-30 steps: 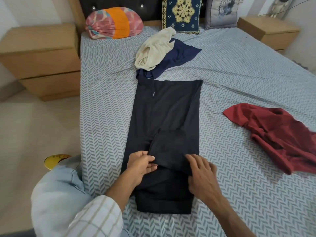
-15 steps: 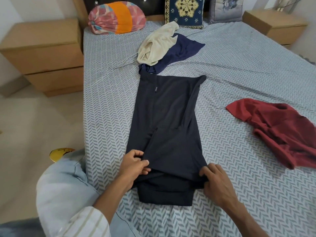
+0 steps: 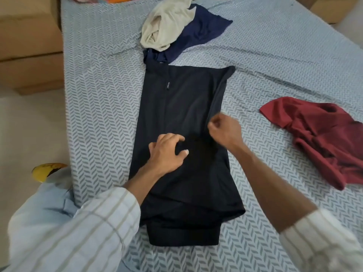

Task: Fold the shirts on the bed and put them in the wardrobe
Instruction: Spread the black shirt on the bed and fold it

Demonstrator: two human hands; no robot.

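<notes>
both arms stretched forward; left hand (image 3: 167, 152) palm down with fingers spread and slightly bent; right hand (image 3: 224, 130) blurred, apparently curled into a pinch.

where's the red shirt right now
In the head view, the red shirt lies crumpled on the bed's right side, right of the black shirt.

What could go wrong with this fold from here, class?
1. The right hand pinches the black shirt at its right edge; tugging may skew the long fold.
2. The sleeve layer overhangs near the bottom and could slip open.
3. The shirt's collar touches the navy shirt, which may drag along.
</notes>
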